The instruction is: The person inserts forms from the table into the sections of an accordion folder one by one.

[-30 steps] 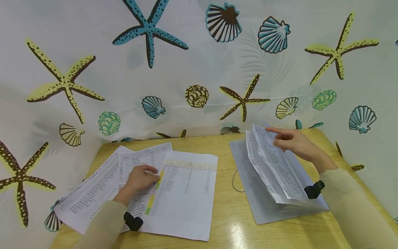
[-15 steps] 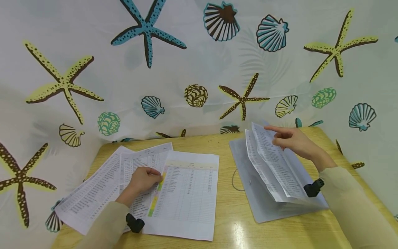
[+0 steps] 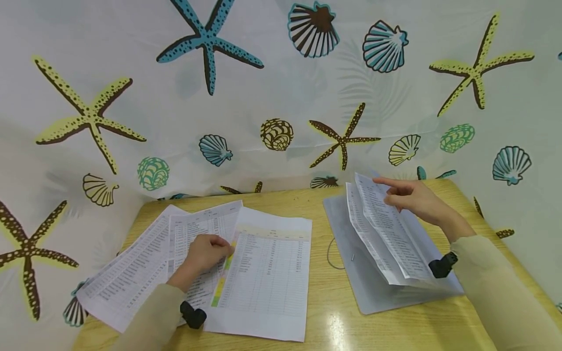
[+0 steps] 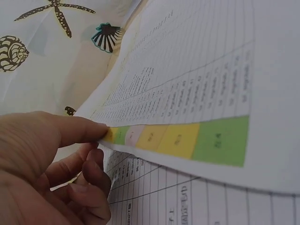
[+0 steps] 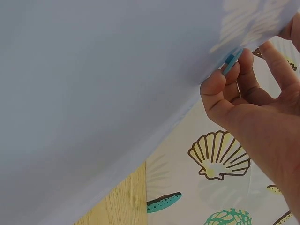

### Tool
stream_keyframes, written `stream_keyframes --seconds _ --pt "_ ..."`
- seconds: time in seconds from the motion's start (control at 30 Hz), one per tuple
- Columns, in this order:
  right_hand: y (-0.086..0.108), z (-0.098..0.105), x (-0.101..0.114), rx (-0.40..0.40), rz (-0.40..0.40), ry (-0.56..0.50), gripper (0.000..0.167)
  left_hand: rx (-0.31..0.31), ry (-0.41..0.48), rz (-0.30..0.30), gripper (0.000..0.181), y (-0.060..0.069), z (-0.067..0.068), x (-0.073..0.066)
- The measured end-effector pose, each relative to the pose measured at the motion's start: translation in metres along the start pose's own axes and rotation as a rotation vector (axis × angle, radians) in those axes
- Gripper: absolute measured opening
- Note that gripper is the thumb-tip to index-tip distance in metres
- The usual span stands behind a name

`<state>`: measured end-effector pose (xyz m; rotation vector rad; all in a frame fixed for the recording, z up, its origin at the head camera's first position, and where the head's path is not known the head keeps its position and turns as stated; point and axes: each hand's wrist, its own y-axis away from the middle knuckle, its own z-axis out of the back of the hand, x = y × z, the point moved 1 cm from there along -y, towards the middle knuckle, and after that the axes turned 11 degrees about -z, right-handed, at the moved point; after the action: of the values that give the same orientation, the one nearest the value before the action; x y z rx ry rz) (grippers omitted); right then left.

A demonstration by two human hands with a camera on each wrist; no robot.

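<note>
My left hand pinches the left edge of a printed table sheet. Thumb and fingers grip it beside a strip of coloured cells, and the edge bows up in the left wrist view. Over on the right, a grey-blue document folder lies with its cover raised. My right hand grips the top edge of that cover, with printed sheets standing up beside it. In the right wrist view, the fingers curl around the cover near a small blue disc.
Two more printed sheets lie overlapped under and left of the held one. A thin string loop lies at the folder's left edge. The wooden table meets a curtain patterned with starfish and shells behind.
My left hand has slid slightly to the right, and the sheet with the coloured strip has shifted right with it. My right hand and the folder stay nearly still.
</note>
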<state>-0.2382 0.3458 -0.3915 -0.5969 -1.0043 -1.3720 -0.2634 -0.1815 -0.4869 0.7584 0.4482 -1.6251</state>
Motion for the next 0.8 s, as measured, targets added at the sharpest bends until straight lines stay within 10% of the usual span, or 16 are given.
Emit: stream_keyframes --seconds 0.5,0.8 --pt "0.0000 -0.0010 -0.0004 0.000 0.004 -0.011 0.056 0.124 0.365 0.079 0.049 0.0014 0.0016 -0.0028" --pt "-0.0013 -0.0015 -0.0010 0.002 0.011 -0.007 0.057 0.181 0.401 0.035 0.059 0.0030 0.0003 0.0001"
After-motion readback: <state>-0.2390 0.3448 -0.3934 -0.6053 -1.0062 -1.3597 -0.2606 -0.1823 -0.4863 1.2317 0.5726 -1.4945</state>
